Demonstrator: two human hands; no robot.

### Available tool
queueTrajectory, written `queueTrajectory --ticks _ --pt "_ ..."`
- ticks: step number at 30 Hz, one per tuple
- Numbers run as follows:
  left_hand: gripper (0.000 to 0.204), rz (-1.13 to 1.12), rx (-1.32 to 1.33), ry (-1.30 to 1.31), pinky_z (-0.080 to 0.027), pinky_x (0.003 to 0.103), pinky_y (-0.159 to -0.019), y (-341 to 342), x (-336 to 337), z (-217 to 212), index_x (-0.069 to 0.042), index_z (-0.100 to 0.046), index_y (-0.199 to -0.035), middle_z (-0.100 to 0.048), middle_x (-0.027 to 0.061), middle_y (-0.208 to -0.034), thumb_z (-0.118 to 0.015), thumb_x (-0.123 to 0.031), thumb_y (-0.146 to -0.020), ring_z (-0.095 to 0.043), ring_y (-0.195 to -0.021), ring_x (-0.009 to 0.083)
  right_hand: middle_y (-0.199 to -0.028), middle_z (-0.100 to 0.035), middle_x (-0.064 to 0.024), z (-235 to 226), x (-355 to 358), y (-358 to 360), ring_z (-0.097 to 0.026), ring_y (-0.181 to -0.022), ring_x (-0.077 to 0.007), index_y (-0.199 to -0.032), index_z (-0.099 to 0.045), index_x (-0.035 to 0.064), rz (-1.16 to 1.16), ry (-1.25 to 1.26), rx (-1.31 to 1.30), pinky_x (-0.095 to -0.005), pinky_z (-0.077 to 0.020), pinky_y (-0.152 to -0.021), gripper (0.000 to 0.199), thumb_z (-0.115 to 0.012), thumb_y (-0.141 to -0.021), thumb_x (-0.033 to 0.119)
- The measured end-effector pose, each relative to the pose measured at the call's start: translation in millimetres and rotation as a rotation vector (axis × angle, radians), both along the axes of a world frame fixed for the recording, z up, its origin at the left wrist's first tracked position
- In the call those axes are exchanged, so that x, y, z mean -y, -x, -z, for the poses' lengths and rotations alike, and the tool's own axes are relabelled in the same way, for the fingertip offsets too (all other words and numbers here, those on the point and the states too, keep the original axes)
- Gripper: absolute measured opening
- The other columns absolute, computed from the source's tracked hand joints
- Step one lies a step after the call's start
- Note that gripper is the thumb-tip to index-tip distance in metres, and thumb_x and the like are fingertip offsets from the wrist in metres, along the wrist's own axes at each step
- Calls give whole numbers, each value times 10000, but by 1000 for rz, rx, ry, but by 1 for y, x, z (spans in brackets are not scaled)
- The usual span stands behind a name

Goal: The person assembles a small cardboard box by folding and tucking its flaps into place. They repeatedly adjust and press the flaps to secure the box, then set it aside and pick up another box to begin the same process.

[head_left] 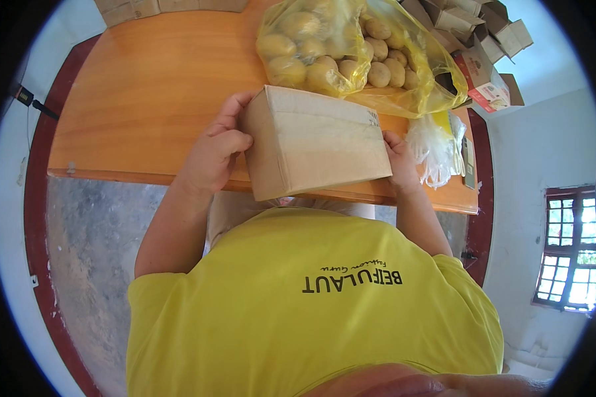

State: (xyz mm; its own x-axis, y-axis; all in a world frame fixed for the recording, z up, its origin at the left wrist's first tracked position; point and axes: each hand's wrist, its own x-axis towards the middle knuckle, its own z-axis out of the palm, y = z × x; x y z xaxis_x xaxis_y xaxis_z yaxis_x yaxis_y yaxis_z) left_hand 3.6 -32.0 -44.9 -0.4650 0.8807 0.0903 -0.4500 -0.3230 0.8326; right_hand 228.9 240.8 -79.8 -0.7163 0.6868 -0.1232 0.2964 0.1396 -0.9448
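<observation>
We grip a closed cardboard box [314, 142] between both hands — left hand [213, 153] and right hand [401, 162] clasping its ends — above the tabletop [146, 99], near a yellow bag of potatoes [351, 53].

Light: we see bright, even daylight; a window [571, 248] well right of the fingers glows overexposed.
Shadows: soft, under the box [314, 142] between our fingers.
Glare: sheen on the yellow bag [351, 49] just beyond the fingertips.
Distortion: we see table [139, 99] edges bend; black rim surrounds the view.
Focus: sharp centrally.
</observation>
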Motion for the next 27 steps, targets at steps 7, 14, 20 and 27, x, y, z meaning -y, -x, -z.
queueTrajectory --ticks 7,14,20,27 --pt "562 -90 -81 14 -347 359 -1079 -10 -6 -8 -45 -469 -1379 -541 56 -1297 -659 -156 -862 -468 -1234 165 -847 -677 -6 -4 2 1 -570 -773 -65 -1046 -678 -2 -28 -42 6 -232 -476 -715 233 -555 -996 190" --pt "481 -42 -79 -35 -390 334 -1014 2 -8 -1 -66 -517 -1337 -579 31 -1228 -672 -200 -901 -506 -1160 145 -849 -673 1 -3 3 1 -566 -775 -58 -1043 -678 0 -31 -15 -8 -227 -477 -714 230 -551 -1002 188" --pt "433 -97 -467 26 -386 321 -998 3 -4 -19 -74 -502 -1353 -554 16 -1217 -579 -185 -941 -485 -1136 128 -840 -661 10 -5 6 2 -560 -773 -58 -1022 -675 -5 -26 1 -35 -222 -473 -708 223 -550 -1003 179" --pt "408 -133 -506 11 -388 313 -987 -3 -9 -17 -68 -484 -1351 -541 30 -1190 -521 -177 -960 -483 -1102 129 -838 -662 6 -7 7 2 -560 -766 -62 -1020 -671 -8 -36 -46 -19 -222 -473 -711 220 -551 -1002 176"
